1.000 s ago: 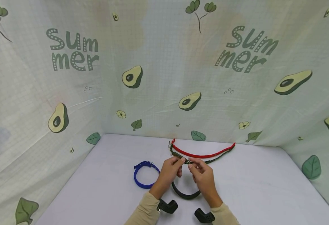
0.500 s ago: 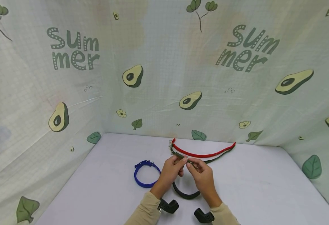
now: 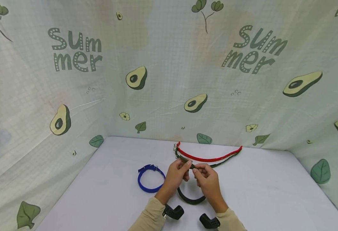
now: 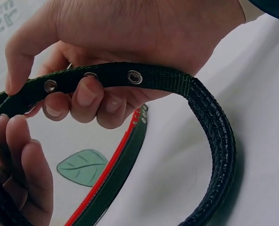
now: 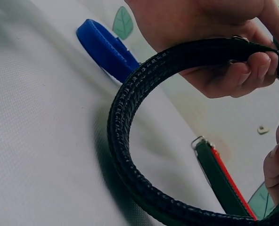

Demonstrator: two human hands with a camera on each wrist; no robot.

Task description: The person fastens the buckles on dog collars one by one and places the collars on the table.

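Observation:
Both hands hold a dark green collar (image 3: pixel 190 201) with a black padded lining; its loop hangs below the fingers. My left hand (image 3: pixel 173 175) pinches it by the metal buckle, on the left side in the head view. My right hand (image 3: pixel 208 180) grips the green strap with its metal eyelets (image 4: pixel 135 77), fingers curled round it. Fingertips of both hands are close together at the buckle, which they largely hide. In the right wrist view the padded loop (image 5: pixel 125 125) fills the middle, with left-hand fingers (image 5: pixel 259 68) curled at its top.
A blue collar (image 3: pixel 144 189) lies left of the left hand on the white table (image 3: pixel 273 189). Behind the hands lies a red and dark green collar (image 3: pixel 209 159), metal fittings at its left end. A printed cloth (image 3: pixel 163 102) hangs behind the table.
The fingertips shift slightly on the strap at the buckle, the right thumb and fingers drawing closer to the left. The head view tips a little. The blue and red collars stay put.

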